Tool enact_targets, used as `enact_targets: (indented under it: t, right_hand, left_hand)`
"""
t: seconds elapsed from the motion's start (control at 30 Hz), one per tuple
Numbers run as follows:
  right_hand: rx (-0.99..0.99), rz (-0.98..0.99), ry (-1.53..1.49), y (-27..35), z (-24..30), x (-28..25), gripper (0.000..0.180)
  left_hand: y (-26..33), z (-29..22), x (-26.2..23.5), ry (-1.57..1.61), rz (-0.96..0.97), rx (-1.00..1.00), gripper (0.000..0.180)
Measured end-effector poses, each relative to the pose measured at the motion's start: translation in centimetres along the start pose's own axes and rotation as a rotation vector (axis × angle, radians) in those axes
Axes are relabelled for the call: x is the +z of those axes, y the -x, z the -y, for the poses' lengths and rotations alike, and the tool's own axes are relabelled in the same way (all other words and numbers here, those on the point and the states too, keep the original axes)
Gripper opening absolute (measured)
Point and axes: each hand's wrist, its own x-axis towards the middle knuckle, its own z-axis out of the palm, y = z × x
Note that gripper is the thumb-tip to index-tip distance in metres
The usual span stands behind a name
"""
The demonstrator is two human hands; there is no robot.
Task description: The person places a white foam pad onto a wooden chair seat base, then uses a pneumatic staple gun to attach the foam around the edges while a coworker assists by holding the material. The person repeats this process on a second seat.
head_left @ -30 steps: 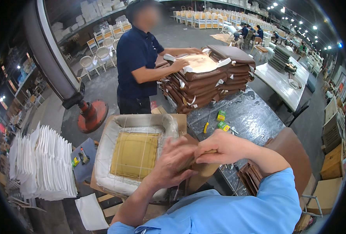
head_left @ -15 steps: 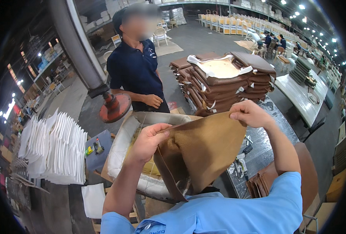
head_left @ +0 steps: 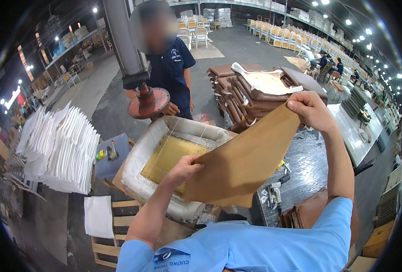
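Observation:
A tan-backed sheet of upholstery leather (head_left: 241, 165) hangs stretched between my two hands, slanting up to the right. My left hand (head_left: 186, 170) pinches its left edge, low over the padded frame. Higher up, my right hand (head_left: 310, 110) grips the upper right corner between thumb and fingers. Below the sheet sits a rectangular frame with a thick white padded rim (head_left: 137, 167) and a yellowish panel (head_left: 176, 152) inside it, crossed by thin strings. The sheet covers the frame's right part. Above the frame's far side hangs a round red press head (head_left: 149, 102) on a grey column.
A co-worker in a dark shirt (head_left: 167, 68) stands behind the press head. Brown leather seat covers (head_left: 241, 99) are piled at the far right. White sheets (head_left: 60, 149) are stacked left, beside a blue-grey stool (head_left: 110, 156) with tools. An air tool (head_left: 275, 195) lies on the metal table (head_left: 305, 163).
The leather sheet, folded over before, is now spread flatter between my hands. My right hand has moved up and right, my left slightly down. The view has shifted, and the co-worker leans closer.

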Motion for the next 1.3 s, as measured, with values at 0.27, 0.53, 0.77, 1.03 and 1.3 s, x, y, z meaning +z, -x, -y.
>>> enact_targets:
  t: [0.27, 0.53, 0.77, 1.03, 1.3]
  right_hand:
    - [-0.153, -0.023, 0.212, 2.8, 0.1, -2.8, 0.02]
    - [-0.298, -0.248, 0.421, 9.0, 1.0, -9.2, 0.025]
    - [-0.508, -0.597, 0.674, 5.1, 4.1, -5.1, 0.02]
    - [-0.649, -0.397, 0.424, -12.3, -3.3, 7.4, 0.017]
    - [-0.698, -0.213, 0.333, -16.9, -3.8, 15.9, 0.012]
  left_hand:
    - [3.7, 5.6, 4.3, 0.026, -0.082, 0.097, 0.016]
    - [10.4, 3.2, 9.5, 0.092, 0.05, 0.155, 0.014]
    - [15.2, 1.2, 5.5, -0.096, 0.119, 0.155, 0.037]
    - [21.9, -1.9, 2.6, 0.292, -0.578, 0.323, 0.047]
    - [24.4, -0.5, 2.5, -0.151, -1.028, 0.252, 0.025]
